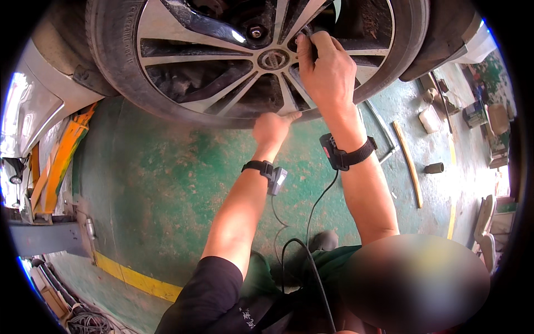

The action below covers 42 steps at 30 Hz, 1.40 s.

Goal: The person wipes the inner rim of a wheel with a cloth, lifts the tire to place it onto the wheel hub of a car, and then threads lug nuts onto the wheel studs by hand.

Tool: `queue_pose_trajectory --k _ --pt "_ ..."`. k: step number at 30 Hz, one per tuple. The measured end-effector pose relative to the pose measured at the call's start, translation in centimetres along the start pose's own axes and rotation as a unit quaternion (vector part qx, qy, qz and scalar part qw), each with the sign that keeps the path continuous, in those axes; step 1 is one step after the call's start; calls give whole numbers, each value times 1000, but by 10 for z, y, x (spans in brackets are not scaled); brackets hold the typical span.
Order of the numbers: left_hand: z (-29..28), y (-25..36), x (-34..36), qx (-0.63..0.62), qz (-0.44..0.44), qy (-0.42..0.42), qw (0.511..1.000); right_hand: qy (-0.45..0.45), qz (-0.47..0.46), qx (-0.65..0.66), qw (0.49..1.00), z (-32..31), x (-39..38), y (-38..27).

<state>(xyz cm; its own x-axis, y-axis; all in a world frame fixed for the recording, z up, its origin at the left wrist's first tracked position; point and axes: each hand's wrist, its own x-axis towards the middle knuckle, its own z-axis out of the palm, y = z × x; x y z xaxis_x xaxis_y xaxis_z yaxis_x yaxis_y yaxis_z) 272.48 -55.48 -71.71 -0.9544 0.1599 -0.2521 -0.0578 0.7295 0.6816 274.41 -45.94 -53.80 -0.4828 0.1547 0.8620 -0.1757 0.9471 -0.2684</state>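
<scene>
Above a green floor [167, 178] stands an upright car wheel [272, 59]. The right hand [331, 69] nearly pinches thumb and forefinger near the wheel's centre; I cannot tell what they hold. The left hand [271, 131] is at the wheel's bottom edge, thumb extended, fingertips hidden.

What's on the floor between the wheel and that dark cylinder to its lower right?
The head view shows two things there: a bent grey metal bar nearer the wheel, then a yellowish stick nearer the dark cylinder.
</scene>
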Motion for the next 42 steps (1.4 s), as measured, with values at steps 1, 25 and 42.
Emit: queue_pose_trajectory --k 1,25,42 --pt "0 1 -1 0 1 -1 1000 14 5 8 1000 1 0 0" --pt "5 -7 5 28 2 8 1000 10 -3 3 1000 2 2 -1" --pt "-13 0 -5 -38 8 -33 999 34 5 -27 999 8 2 -2"
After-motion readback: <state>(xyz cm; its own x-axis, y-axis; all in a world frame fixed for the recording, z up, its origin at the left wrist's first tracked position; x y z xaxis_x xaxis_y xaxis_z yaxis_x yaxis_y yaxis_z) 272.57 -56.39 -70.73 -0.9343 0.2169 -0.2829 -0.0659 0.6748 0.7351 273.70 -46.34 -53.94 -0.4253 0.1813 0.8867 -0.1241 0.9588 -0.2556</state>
